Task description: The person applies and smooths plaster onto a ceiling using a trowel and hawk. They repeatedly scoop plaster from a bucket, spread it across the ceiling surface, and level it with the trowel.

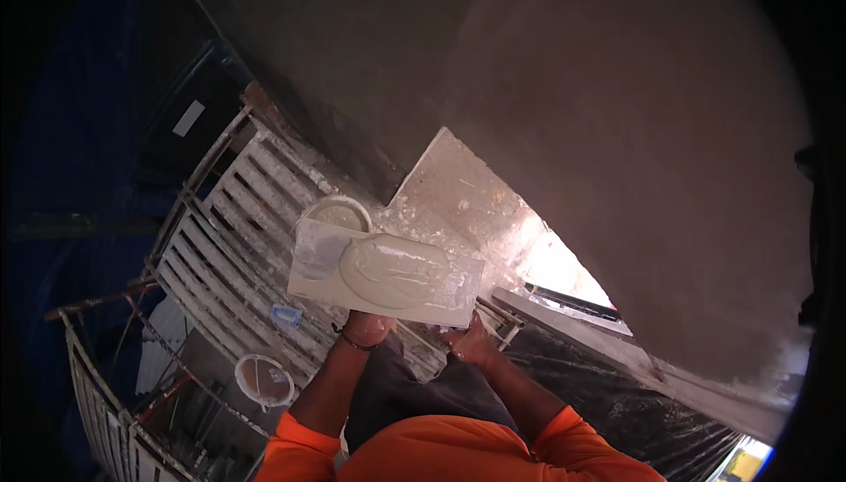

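A flat rectangular plasterer's hawk (pixel 315 257), smeared with grey-white plaster, is held level in front of my body. On its middle sits a thick, smooth mound of wet plaster (pixel 394 272). My left hand (pixel 368 328) reaches under the hawk's near edge and supports it, its fingers hidden beneath. At the near right corner, my right hand (pixel 471 341) is closed; a bit of purple shows by its fingers. The board hides most of what that hand grips. Just beyond the hawk's far left corner, a round bucket (pixel 337 211) is partly covered by it.
Below me is a slatted, plaster-spattered platform (pixel 256 196) with metal rails (pixel 92 376) at the left. A blue-and-white item (pixel 285 315) lies on the slats. A second bucket (pixel 264 381) stands lower left. The large plastered wall (pixel 617 112) rises ahead and right, above a ledge (pixel 582 332).
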`<control>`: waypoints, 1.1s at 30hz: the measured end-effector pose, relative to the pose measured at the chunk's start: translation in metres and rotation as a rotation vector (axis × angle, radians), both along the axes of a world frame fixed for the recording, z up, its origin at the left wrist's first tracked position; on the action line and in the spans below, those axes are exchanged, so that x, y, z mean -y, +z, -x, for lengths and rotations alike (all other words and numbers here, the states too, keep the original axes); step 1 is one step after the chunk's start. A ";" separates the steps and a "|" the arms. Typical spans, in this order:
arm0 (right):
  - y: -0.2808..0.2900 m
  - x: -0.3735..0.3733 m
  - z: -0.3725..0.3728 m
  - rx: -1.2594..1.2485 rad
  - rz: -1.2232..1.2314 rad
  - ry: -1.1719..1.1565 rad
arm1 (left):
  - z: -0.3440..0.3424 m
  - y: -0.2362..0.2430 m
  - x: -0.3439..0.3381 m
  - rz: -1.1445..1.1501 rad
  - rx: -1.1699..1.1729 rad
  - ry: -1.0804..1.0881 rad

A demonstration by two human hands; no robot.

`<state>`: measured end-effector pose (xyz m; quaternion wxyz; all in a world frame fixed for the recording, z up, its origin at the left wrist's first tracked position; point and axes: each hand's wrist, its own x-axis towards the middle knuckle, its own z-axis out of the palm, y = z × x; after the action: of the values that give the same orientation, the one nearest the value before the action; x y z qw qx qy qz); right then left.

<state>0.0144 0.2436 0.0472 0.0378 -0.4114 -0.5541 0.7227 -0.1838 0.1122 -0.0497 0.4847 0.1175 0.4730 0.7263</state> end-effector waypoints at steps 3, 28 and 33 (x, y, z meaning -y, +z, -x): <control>0.051 -0.005 -0.035 -0.084 -0.198 -0.143 | -0.027 0.078 -0.053 -0.070 -0.157 -0.255; 0.101 -0.090 -0.613 -0.931 -0.490 -1.704 | -0.709 0.119 -0.275 -0.500 -0.053 -1.170; 0.089 -0.131 -0.712 -0.850 -0.385 -1.810 | -0.812 0.145 -0.311 -0.165 0.314 -1.093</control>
<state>0.7264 0.3743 0.1361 0.8297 -0.3721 -0.0826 0.4079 0.6284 0.4230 0.0952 0.8434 0.2733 0.2077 0.4134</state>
